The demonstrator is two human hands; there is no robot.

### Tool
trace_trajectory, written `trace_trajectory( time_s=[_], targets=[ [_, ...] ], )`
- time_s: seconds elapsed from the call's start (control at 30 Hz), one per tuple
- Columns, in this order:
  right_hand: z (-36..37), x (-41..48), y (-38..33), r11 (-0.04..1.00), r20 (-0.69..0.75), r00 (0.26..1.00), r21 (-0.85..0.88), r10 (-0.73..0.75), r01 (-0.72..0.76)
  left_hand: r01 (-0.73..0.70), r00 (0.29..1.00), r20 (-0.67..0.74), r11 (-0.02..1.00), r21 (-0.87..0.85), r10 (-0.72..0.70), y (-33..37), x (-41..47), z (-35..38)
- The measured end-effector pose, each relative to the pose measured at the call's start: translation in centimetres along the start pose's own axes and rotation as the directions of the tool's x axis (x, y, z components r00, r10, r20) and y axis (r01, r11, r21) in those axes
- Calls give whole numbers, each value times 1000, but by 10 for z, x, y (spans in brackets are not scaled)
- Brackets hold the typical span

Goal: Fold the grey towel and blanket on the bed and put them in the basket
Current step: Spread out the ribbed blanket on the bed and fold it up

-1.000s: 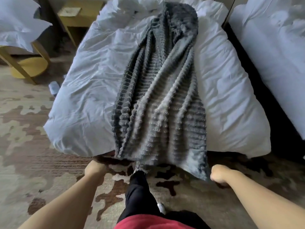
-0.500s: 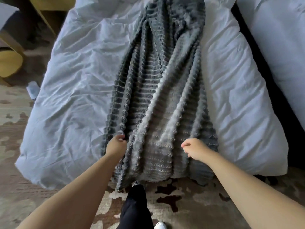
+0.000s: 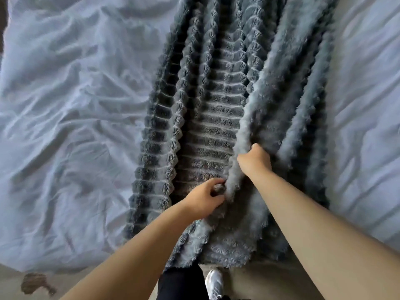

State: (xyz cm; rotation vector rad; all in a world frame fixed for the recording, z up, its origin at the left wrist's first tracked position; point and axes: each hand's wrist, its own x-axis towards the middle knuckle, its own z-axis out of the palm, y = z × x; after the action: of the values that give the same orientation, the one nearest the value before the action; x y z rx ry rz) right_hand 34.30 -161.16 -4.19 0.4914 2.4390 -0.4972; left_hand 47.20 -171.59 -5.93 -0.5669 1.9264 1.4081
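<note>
A grey ribbed fluffy blanket [image 3: 216,118] lies bunched lengthwise down the middle of the white bed [image 3: 71,126], its near end hanging over the bed's foot. My right hand [image 3: 255,159] grips a raised fold of the blanket near its middle. My left hand [image 3: 205,197] is just below and left of it, fingers curled around the same fold's lower part. No towel or basket is in view.
Wrinkled white bedding spreads on both sides of the blanket. A strip of patterned carpet [image 3: 32,282] shows at the bottom, with my dark trouser leg [image 3: 179,284] and a white shoe [image 3: 214,282] at the bed's foot.
Both hands moved from the blanket's hanging end up onto the bed and came together at a central fold. The view has closed in on the bed.
</note>
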Motion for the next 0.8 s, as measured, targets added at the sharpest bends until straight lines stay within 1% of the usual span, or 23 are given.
trace_trajectory(
  time_s=[0.03,0.07,0.1,0.13,0.17,0.2,0.27,0.3,0.33,0.37,0.4,0.43,0.47,0.5,0.53,0.57,0.6,0.63,0.67,0.7,0.73,0.77,0.8],
  targets=[
    [-6,5,5,987,23,997,139,76,-78,20,1000,26,995,-100,-17,3,-1,2],
    [-14,7,9,930,58,985,324,165,-175,50,998,46,980,-195,-42,8,-2,4],
    [-24,7,13,806,115,963,528,243,-266,82,996,59,953,-291,-68,14,-1,6],
    [-29,6,20,612,189,934,713,302,-342,111,993,74,912,-395,-89,21,-1,9],
    [-32,7,30,501,236,910,773,341,-388,130,991,94,867,-481,-96,28,0,11],
    [-35,9,40,486,251,899,772,359,-409,133,990,117,845,-517,-83,37,2,13],
    [-40,14,55,667,239,897,603,372,-437,95,988,153,878,-468,-26,52,2,18],
    [-43,15,59,802,150,919,453,364,-391,73,986,165,900,-430,-1,57,2,21],
    [-45,18,63,894,17,943,311,334,-322,54,986,168,921,-387,13,63,1,23],
    [-48,20,61,942,-137,952,238,272,-235,31,987,156,948,-315,20,66,1,25],
    [-54,22,55,972,-274,948,212,159,-102,11,991,131,977,-211,17,68,1,27],
    [-60,21,47,981,-377,926,181,10,64,-1,996,89,996,-86,8,69,1,30],
    [-63,22,38,967,-399,906,145,-139,212,7,999,34,1000,11,-7,69,0,32],
    [-63,25,28,938,-365,893,121,-262,325,47,998,-38,998,50,-45,68,-1,35],
    [-60,29,19,919,-295,891,89,-345,385,108,987,-120,994,32,-103,68,-2,39],
    [-55,33,11,919,-194,904,36,-380,394,164,963,-215,986,-17,-164,67,-2,42],
    [-51,39,5,925,-75,922,-48,-379,376,196,923,-326,979,-55,-203,66,-2,46],
    [-49,45,2,924,44,937,-152,-347,350,206,879,-431,978,-46,-205,65,-1,50],
    [-47,52,2,910,131,941,-245,-311,335,209,842,-509,978,-1,-180,63,0,53],
    [-48,59,4,891,186,941,-313,-282,328,216,826,-544,974,62,-149,63,2,57],
    [-51,65,9,870,217,940,-366,-264,329,233,835,-533,965,117,-137,64,3,59],
    [-54,71,13,862,234,938,-384,-255,330,248,859,-486,961,124,-160,66,5,61],
    [-58,74,18,874,251,934,-354,-254,333,270,882,-420,960,79,-214,70,7,64]
  ],
)
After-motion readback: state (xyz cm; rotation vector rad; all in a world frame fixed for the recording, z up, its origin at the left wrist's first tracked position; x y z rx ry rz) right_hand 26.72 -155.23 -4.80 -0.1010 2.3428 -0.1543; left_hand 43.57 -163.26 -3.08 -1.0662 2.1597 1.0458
